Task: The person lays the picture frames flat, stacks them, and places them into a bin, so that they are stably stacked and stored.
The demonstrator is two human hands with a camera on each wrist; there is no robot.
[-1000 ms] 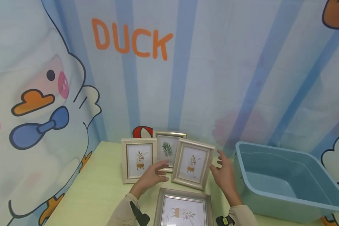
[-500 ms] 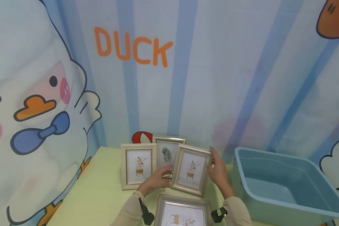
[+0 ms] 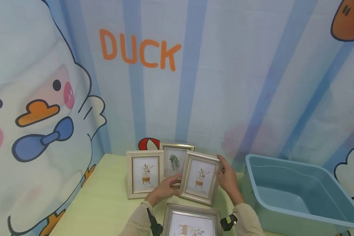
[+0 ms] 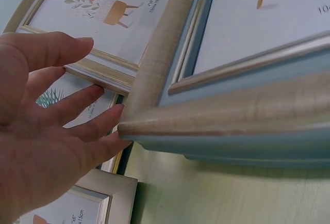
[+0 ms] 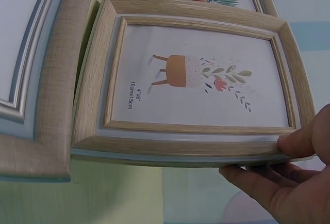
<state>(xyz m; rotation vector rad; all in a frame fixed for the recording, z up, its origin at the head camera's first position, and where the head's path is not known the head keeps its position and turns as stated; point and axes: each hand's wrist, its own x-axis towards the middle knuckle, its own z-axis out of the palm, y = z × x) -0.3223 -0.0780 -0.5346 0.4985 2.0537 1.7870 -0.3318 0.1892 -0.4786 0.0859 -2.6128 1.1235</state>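
A light wood-coloured picture frame (image 3: pixel 200 177) with a potted-plant print stands tilted on the table. My right hand (image 3: pixel 227 178) pinches its right edge, the thumb (image 5: pixel 299 141) on the front and the fingers behind. My left hand (image 3: pixel 166 189) is at its left edge, fingers extended and thumb apart in the left wrist view. Partly hidden behind it stands a gold-edged frame (image 3: pixel 174 162) with a green leaf print. A similar pale frame (image 3: pixel 145 173) stands upright to the left. A larger frame (image 3: pixel 191 219) lies nearest me, cut off by the view's bottom.
A blue plastic tub (image 3: pixel 286 190) stands on the right, close beside my right forearm. The pale green table (image 3: pixel 106 193) meets a striped cloth backdrop (image 3: pixel 224 82) behind the frames and a duck print on the left.
My right hand has moved in to the tilted frame and taken hold of its right edge. My left hand has moved right, to the frame's left edge. The head view has tilted slightly upward.
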